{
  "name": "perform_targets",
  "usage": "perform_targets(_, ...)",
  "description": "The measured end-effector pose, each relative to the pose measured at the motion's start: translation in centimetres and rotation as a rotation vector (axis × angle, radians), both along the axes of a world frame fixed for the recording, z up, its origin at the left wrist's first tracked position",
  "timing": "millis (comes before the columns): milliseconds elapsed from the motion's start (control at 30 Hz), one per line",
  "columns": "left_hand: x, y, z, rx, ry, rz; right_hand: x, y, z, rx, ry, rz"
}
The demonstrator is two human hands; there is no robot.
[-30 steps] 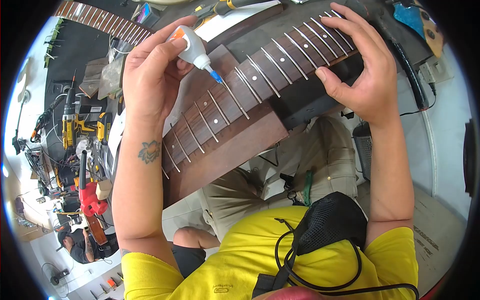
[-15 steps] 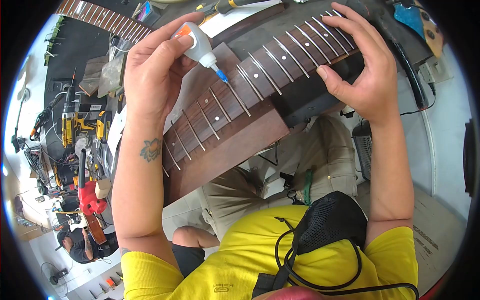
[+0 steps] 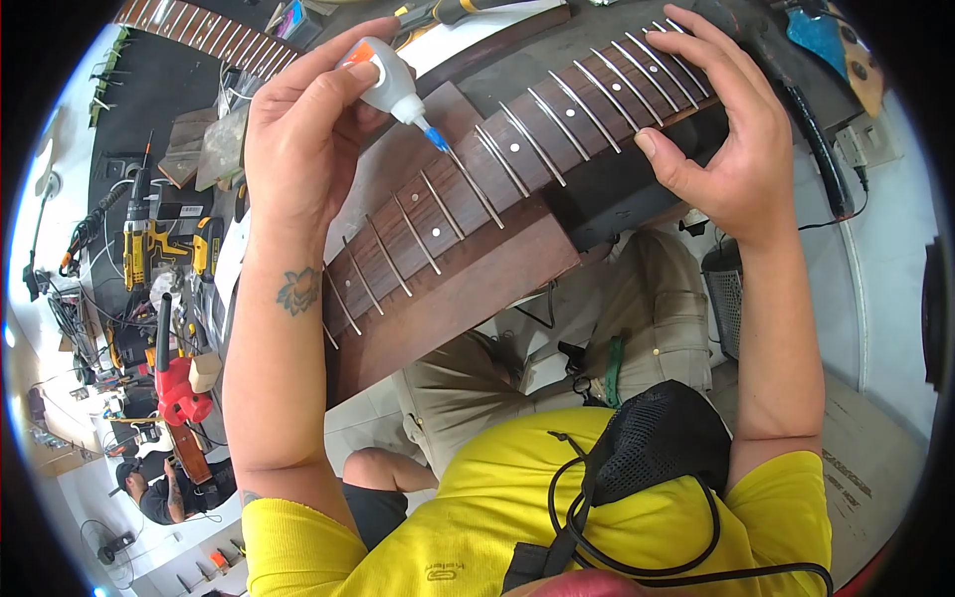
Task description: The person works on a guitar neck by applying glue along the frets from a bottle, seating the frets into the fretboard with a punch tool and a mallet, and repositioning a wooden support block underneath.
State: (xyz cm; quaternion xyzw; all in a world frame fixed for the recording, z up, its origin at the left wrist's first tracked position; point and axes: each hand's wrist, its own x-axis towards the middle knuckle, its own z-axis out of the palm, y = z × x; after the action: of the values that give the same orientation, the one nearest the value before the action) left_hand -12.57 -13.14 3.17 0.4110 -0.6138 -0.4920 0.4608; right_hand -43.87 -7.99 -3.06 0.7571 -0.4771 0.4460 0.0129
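A dark wooden fretboard (image 3: 454,195) with silvery frets and white dots runs diagonally across a brown wooden block (image 3: 477,289). Its frets stick out past the board's lower edge. My left hand (image 3: 313,124) is wrapped round a small translucent bottle (image 3: 393,92) with an orange label, tilted down. The bottle's blue tip (image 3: 435,138) is at the upper end of one fret near the board's middle. At the board's upper right end my right hand (image 3: 721,129) is spread, thumb at the near edge and fingertips at the far edge, with the board between them.
A second fretted neck (image 3: 209,38) lies at the upper left. Yellow drills (image 3: 139,239) and a red tool (image 3: 181,393) are on the left. A person in black (image 3: 164,493) sits at the lower left. A blue object (image 3: 818,42) is at the upper right.
The fretboard has shifted slightly to the right. The bottle in my left hand first moved a little right, then slightly back left and up. My right hand has barely moved.
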Motion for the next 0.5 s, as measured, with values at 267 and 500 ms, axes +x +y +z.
perform_targets(267,1.3,-1.4,0.0,-0.034,-0.011,-0.017,-0.5,-0.2,0.0,0.011,-0.002,0.038)
perform_targets(500,2.1,-2.1,-0.1,-0.023,-0.003,-0.036,-0.3,0.0,0.1,0.022,0.006,-0.010)
